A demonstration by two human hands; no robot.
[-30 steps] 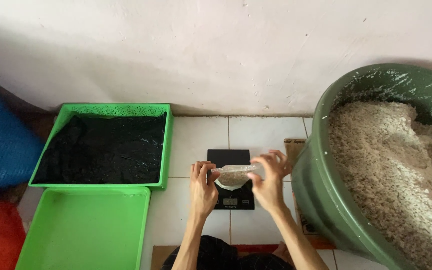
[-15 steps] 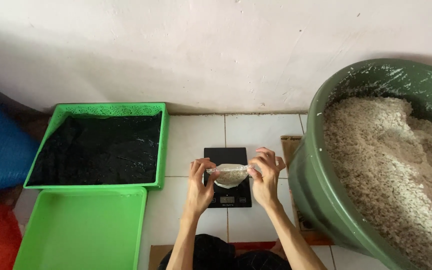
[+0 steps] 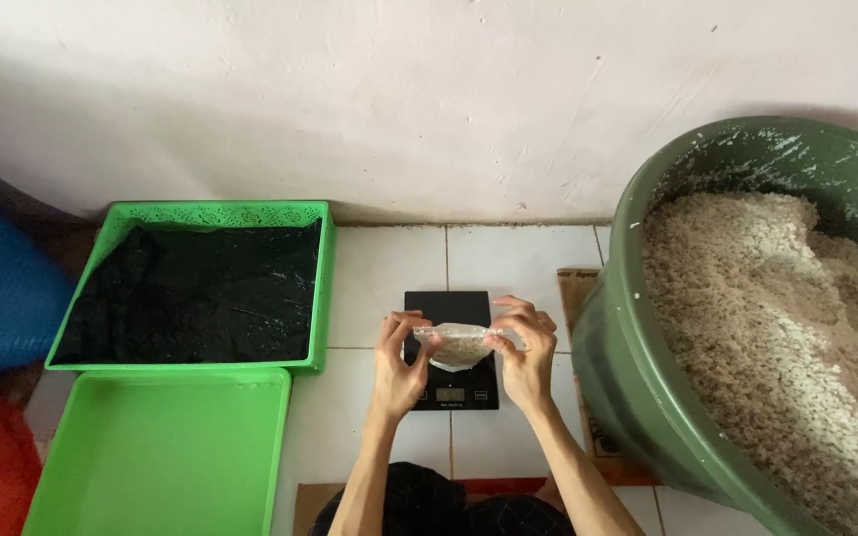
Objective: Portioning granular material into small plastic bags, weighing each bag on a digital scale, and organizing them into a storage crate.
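Note:
A small clear plastic bag [image 3: 460, 344] filled with pale grain is held between both hands over a black digital scale [image 3: 446, 387] on the white tiled floor. My left hand [image 3: 399, 364] pinches the bag's left top corner. The right top corner is pinched by my right hand [image 3: 525, 356]. The bag's top edge is stretched flat between the fingers. Whether the bag rests on the scale cannot be told.
A large green tub [image 3: 616, 367] heaped with pale grain stands at the right, on cardboard. At the left are a green tray [image 3: 322, 288] lined with black sheet and a bare green tray [image 3: 156, 457]. Blue and red sacks lie at the far left. A wall is behind.
The hands and the bag have stayed over the scale. The view has shifted slightly, and the fingers now pull the bag's top edge flatter.

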